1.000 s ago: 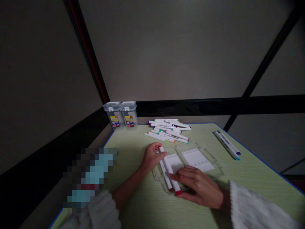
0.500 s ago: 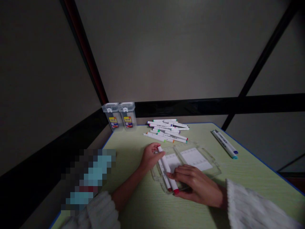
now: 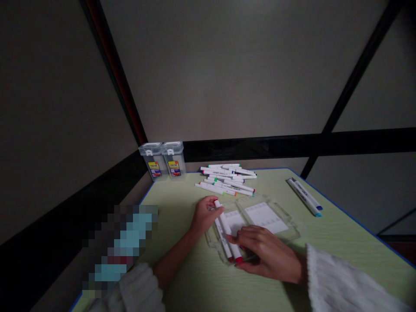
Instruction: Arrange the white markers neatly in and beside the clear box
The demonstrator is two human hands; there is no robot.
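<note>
A clear plastic case [image 3: 294, 229] lies opened flat on the table, with white printed paper [image 3: 265, 216] inside it. Along its left side rests a white marker [image 3: 222, 236] with a dark red end. Just right of that is a second white marker with a bright red end [image 3: 229, 225], held at both ends. My left hand [image 3: 205, 213] grips its far end between thumb and fingers. At the near end, my right hand [image 3: 267, 252] pinches the same marker, thumb close to the red cap. Part of the case is hidden under my right hand.
Several white markers with coloured ends [image 3: 227, 178] lie heaped at the table's back. Two lidded clear boxes [image 3: 173, 160] stand at the back left corner. Two more markers [image 3: 303, 197] lie by the right edge. A blurred-out patch [image 3: 130, 242] covers something at left.
Both hands keep the same hold on the red-ended marker, which hardly moves against the case. The whole view has shifted slightly.
</note>
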